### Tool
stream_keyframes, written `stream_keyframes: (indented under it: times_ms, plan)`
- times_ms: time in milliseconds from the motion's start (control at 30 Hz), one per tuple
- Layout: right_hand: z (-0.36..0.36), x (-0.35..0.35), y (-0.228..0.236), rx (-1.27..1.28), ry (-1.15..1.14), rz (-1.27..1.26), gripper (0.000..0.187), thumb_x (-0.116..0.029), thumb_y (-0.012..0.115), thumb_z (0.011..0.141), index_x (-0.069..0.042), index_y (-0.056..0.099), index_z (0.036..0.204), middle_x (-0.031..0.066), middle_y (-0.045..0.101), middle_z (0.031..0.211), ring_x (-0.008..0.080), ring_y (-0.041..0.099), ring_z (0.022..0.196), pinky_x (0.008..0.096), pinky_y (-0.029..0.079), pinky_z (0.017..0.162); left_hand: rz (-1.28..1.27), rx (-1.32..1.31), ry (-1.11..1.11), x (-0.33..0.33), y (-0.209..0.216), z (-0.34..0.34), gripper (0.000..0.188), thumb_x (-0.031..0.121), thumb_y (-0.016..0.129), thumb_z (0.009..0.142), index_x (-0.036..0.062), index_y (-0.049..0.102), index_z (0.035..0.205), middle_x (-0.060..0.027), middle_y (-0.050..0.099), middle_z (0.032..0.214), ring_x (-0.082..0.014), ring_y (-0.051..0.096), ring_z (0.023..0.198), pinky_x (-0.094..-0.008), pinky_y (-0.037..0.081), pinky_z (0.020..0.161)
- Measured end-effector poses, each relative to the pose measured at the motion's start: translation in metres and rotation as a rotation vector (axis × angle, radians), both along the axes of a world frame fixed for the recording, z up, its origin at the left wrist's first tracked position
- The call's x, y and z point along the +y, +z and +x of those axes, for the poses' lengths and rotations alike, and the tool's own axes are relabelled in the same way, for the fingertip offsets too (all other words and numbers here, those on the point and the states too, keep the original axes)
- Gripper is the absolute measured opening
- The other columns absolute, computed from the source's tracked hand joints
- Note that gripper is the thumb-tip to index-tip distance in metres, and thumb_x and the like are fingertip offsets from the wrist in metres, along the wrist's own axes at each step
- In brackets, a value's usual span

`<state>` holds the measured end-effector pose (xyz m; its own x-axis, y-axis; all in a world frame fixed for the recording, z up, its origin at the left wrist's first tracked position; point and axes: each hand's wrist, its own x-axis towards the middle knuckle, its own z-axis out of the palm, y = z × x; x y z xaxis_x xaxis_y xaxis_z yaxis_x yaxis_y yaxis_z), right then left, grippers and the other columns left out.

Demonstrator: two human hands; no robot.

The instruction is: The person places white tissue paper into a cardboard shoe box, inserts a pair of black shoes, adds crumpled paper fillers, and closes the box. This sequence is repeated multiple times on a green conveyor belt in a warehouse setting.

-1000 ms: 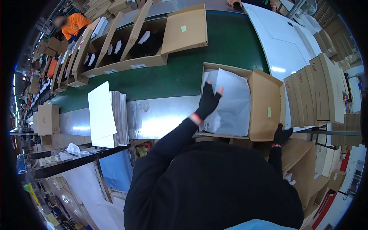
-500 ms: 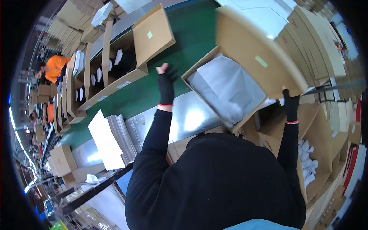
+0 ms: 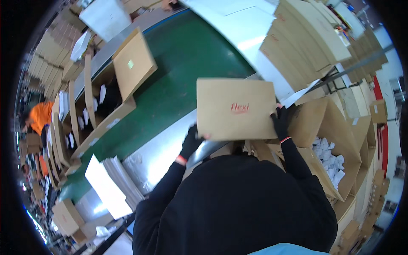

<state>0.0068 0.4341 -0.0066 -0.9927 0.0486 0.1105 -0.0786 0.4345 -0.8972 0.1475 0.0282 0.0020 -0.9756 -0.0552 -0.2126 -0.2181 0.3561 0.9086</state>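
Note:
A brown cardboard box (image 3: 229, 95) with red print on its lid now lies closed in front of me, over the metal edge of the bench. My left hand (image 3: 191, 143), in a black fingerless glove, grips its near left corner, thumb against the cardboard. On the right edge, my right hand (image 3: 280, 122) in a matching glove holds the box with its fingers around the side. Whatever lies inside is hidden by the lid. Left of my left arm stands a stack of white paper sheets (image 3: 108, 187).
Open shoe boxes (image 3: 106, 102) line the green conveyor belt (image 3: 178, 63) at left. Flattened cartons (image 3: 297, 38) are stacked at far right. A large carton (image 3: 352, 148) holds crumpled white paper (image 3: 329, 159) beside my right arm. A person in orange (image 3: 41, 117) is at far left.
The lid has swung down over the box, covering the white tissue paper. My left hand has come from above the belt to the box corner; my right moved left with the lid.

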Motion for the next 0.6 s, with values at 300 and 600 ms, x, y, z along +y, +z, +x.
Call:
stream_keyframes:
  times_ms: [300,600]
  plan:
    - [0.067,0.054,-0.028,-0.852,0.035,-0.787,0.049,-0.031,0.063,0.088,-0.003,0.05,0.126,0.0102,0.06,0.112,0.0184,0.06,0.099,0.0327,0.05,0.084,0.589,-0.504,0.01,0.026,0.056,0.035,0.095,0.04,0.07,0.082,0.0098,0.012,0.15,-0.0168,0.042,0.138,-0.0278,0.049,0.122,-0.0406,0.047,0.092]
    - [0.074,-0.033,0.061,-0.474,0.192,-0.725,0.057,-0.013,0.067,0.077,-0.001,0.048,0.13,0.0092,0.061,0.112,0.0189,0.061,0.096,0.0325,0.05,0.084,0.831,-0.212,0.198,-0.029,0.083,0.026,0.085,0.039,0.075,0.074,0.003,0.034,0.14,-0.015,0.049,0.131,-0.0285,0.053,0.117,-0.0424,0.046,0.096]
